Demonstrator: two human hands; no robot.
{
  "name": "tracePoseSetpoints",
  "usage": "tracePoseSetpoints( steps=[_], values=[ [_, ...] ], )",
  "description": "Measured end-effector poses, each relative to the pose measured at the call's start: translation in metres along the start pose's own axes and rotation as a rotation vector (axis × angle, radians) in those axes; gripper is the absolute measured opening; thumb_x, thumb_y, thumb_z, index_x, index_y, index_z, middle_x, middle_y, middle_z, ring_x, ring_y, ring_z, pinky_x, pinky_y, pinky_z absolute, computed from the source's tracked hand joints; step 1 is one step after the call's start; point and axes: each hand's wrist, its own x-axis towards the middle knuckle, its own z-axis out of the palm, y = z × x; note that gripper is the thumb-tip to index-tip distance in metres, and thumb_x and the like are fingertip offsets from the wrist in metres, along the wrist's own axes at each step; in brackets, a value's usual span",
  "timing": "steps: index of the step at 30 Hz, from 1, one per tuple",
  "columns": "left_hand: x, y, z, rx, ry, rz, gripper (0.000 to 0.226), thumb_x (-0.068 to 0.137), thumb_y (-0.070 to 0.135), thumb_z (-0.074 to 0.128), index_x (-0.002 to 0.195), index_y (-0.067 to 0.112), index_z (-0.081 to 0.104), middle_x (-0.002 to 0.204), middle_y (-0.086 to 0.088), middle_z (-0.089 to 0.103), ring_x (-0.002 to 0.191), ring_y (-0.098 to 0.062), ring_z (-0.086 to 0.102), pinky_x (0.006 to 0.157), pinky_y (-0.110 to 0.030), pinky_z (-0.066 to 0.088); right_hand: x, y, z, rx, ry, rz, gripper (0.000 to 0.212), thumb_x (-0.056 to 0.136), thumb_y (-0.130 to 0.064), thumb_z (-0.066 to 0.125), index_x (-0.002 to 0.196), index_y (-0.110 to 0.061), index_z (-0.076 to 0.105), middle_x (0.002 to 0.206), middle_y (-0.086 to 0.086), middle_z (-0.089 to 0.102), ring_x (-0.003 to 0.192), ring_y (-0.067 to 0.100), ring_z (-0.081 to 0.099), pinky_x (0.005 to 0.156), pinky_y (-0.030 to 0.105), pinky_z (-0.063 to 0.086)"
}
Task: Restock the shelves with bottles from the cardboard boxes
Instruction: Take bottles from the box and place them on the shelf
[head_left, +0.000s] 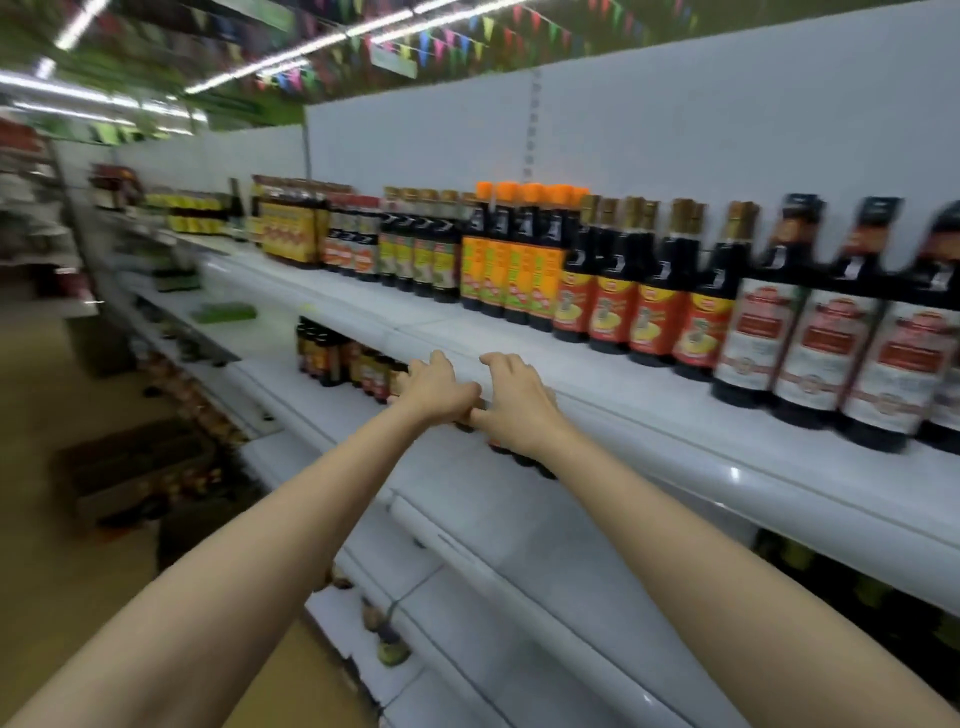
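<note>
Both hands reach under the top shelf's front edge (597, 400), left hand (436, 387) and right hand (511, 402) curled over dark bottles (519, 457), grip unclear

- No text, brand or number can be read: the labels on the bottles (613, 312) on the top shelf (649, 410) are blurred.

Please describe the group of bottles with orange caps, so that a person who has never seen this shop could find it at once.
Look at the top white shelf, with its long row of dark sauce bottles. Near the middle of that row stand the orange-capped bottles. Only they have bright orange caps and orange and green labels; their neighbours have gold or dark caps.
</note>
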Motion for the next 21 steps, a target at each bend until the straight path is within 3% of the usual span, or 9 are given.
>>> tracePoseSetpoints(
  steps=[4,9,18,21],
  values=[
    [0.03,-0.084,-0.056,0.058,0.041,-0.126,0.071,0.088,0.043,0.053,0.141,0.004,0.025,0.144,-0.023,0.025,0.132,-0.041,0.026,0.107,-0.049,0.032,0.05,-0.069,0.051,0.053,-0.105,-0.077,0.07,0.088,-0.041,0.063,0.144,-0.015,0.03,0.144,0.008,0.033,0.133,0.028,0.031,0.105,0.043,0.035],
    [0.055,-0.196,-0.122,0.186,0.085,-0.315,0.077,0.095,0.048,0.047,0.149,0.004,0.014,0.153,-0.022,0.013,0.14,-0.04,0.015,0.113,-0.048,0.023,0.104,-0.147,0.124,0.086,-0.212,-0.142,0.084,0.088,-0.051,0.06,0.151,-0.017,0.017,0.153,0.008,0.022,0.14,0.03,0.022,0.11,0.047,0.031],
    [0.068,-0.345,-0.143,0.28,0.021,-0.542,0.061,0.094,0.054,0.043,0.138,0.013,0.035,0.151,-0.017,0.018,0.139,-0.039,0.017,0.107,-0.054,0.024,0.172,-0.235,0.253,0.026,-0.449,-0.219,0.078,0.091,-0.051,0.056,0.15,-0.017,0.016,0.155,0.01,0.018,0.142,0.032,0.019,0.11,0.051,0.03],
    [0.078,-0.387,-0.152,0.32,0.002,-0.631,0.063,0.093,0.054,0.044,0.14,0.014,0.033,0.151,-0.017,0.019,0.139,-0.038,0.016,0.108,-0.055,0.023,0.199,-0.261,0.293,0.04,-0.487,-0.287,0.077,0.091,-0.051,0.056,0.149,-0.017,0.019,0.154,0.01,0.019,0.142,0.032,0.017,0.109,0.052,0.03]
  ],
)
